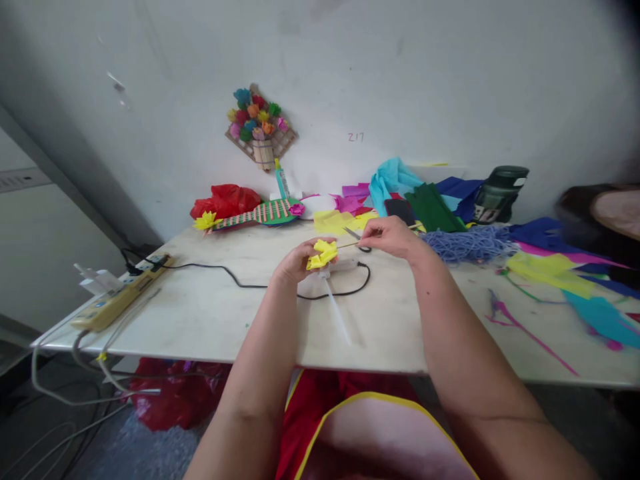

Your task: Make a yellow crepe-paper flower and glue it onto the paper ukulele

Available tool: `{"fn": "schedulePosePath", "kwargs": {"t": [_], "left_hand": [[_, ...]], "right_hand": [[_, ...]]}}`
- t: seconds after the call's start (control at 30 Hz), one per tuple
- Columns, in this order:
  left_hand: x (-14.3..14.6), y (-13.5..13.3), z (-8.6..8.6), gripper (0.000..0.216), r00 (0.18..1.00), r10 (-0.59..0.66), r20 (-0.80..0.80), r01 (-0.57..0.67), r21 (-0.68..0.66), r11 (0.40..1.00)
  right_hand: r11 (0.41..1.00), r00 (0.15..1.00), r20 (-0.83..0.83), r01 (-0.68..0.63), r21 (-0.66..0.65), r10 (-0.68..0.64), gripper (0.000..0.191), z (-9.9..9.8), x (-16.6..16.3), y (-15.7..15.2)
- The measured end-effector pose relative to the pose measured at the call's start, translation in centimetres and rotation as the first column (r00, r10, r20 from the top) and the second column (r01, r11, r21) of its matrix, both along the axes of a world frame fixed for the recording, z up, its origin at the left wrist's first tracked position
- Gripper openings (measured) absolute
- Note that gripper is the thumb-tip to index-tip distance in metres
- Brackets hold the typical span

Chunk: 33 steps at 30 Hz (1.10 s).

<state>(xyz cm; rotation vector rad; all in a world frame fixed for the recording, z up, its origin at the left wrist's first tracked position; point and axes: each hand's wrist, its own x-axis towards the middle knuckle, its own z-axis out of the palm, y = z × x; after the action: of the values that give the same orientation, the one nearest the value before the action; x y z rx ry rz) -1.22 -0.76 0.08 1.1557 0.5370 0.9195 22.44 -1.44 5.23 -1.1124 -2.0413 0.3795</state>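
My left hand (296,261) is closed around a yellow paper flower (323,255), held above the middle of the table. Between the pinched fingers of my right hand (390,237) is a thin wooden stick (349,245), its far end pointing at the flower. Whether the stick touches the flower I cannot tell. Below the flower lies a whitish glue gun (345,265) with a black cord, and a translucent glue stick (339,312) extends toward me. Scissors (351,233) lie behind the stick, partly hidden by my right hand.
A beige power strip (123,293) with plugs sits at the left edge. Behind are a green stick-covered craft (273,212) and red plastic (227,201). To the right lie coloured paper (435,208), blue-grey strings (465,245) and a dark bottle (500,193). Paper flowers (257,120) hang on the wall.
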Motion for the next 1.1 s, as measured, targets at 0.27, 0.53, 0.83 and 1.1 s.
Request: {"fn": "schedulePosePath", "kwargs": {"t": [0.27, 0.53, 0.83, 1.1], "left_hand": [[0.0, 0.1, -0.1, 0.063, 0.999, -0.049, -0.021, 0.049, 0.034, 0.998], [0.0, 0.1, -0.1, 0.068, 0.999, -0.021, -0.041, 0.022, 0.038, 0.999], [0.0, 0.0, 0.1, 0.065, 0.998, 0.005, -0.061, -0.003, 0.026, 1.000], [0.3, -0.4, 0.6, 0.061, 0.992, 0.122, -0.044, -0.120, 0.042, 0.992]], "right_hand": [[0.998, 0.995, 0.082, -0.059, -0.033, 0.061, 0.019, 0.0, -0.2, -0.1], [0.984, 0.982, 0.104, -0.147, -0.100, 0.158, 0.025, -0.3, -0.3, 0.3], [0.976, 0.981, 0.078, -0.167, -0.138, 0.179, 0.023, -0.2, -0.7, 0.0], [0.994, 0.996, 0.093, -0.005, -0.108, 0.015, 0.023, -0.5, 1.2, 0.8]]}}
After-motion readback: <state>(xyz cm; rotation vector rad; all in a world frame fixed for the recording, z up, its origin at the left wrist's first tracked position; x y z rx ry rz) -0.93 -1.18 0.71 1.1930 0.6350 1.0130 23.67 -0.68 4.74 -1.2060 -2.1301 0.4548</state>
